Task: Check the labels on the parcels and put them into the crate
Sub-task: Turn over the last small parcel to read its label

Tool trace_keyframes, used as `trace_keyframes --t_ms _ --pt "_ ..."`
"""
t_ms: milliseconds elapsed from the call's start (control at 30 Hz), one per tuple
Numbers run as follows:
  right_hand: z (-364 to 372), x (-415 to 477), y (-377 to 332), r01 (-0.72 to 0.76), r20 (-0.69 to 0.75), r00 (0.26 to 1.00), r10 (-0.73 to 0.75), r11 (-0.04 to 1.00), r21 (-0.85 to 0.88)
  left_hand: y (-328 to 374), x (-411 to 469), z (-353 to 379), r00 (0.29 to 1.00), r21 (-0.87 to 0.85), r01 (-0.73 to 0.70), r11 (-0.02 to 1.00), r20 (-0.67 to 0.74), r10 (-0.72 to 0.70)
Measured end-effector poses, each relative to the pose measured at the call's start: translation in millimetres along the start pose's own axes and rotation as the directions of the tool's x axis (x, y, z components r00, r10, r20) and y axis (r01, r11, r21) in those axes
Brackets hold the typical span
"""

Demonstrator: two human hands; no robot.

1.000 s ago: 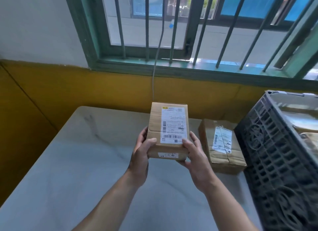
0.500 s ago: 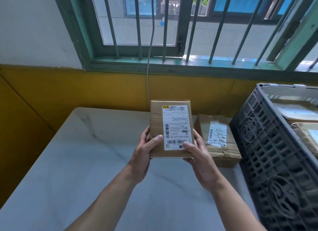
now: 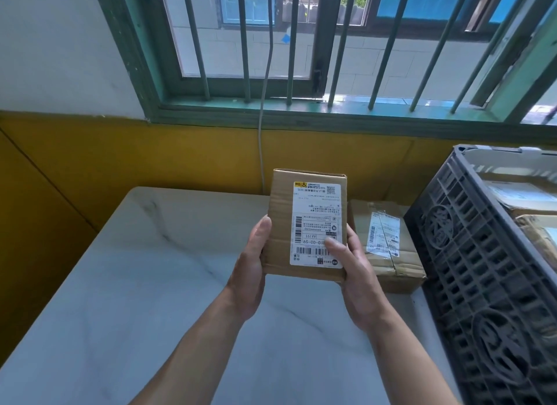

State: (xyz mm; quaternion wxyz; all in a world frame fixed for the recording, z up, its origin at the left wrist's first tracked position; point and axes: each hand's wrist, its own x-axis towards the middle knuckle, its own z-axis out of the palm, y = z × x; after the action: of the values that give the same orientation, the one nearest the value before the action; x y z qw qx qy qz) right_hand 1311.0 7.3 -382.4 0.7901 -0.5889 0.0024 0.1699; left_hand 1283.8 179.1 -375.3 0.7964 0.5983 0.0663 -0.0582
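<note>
Left hand (image 3: 251, 263): grips the left edge of the held parcel (image 3: 278, 223); the thumb lies along the front face, and the other fingers are hidden behind the box.
Right hand (image 3: 360, 273): grips the parcel's lower right corner, with the thumb pressed across the bottom of the label (image 3: 316, 220).
Held parcel: a brown cardboard box held upright above the surface (image 3: 135, 284), clear of it, between both hands; its white label faces the camera.
Surface: a pale marble-patterned top beneath both forearms.
Second parcel (image 3: 405, 269): lies flat on the surface behind and to the right of the held one, just beside the crate (image 3: 482, 253), with tape and a white label on top.
Crate: dark latticed plastic at the right edge, with more parcels (image 3: 524, 193) visible inside.
Wall (image 3: 120, 163): yellow below, with a grey cable (image 3: 261, 151) hanging down it.
Window (image 3: 301, 115): green frame with upright bars.
</note>
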Motion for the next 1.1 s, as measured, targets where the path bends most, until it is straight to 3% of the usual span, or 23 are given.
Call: trace_keyframes --t_ms 300,967,1100 --pt "-5.2 0.6 -2.3 0.011 0.023 1.0 -0.011 1.0 -0.016 -3.1 0.4 -4.2 0.997 -0.039 0.022 0.999 -0.067 -0.025" --pt "-6.0 2.0 -10.6 0.013 0.005 1.0 -0.013 0.999 -0.046 3.8 -2.3 -1.2 0.991 -0.052 0.13 0.99 -0.036 -0.132" --pt "-3.5 -0.9 -7.9 -0.009 0.036 0.999 0.012 0.998 -0.068 8.6 2.7 -1.8 0.985 -0.049 0.121 0.991 -0.115 -0.126"
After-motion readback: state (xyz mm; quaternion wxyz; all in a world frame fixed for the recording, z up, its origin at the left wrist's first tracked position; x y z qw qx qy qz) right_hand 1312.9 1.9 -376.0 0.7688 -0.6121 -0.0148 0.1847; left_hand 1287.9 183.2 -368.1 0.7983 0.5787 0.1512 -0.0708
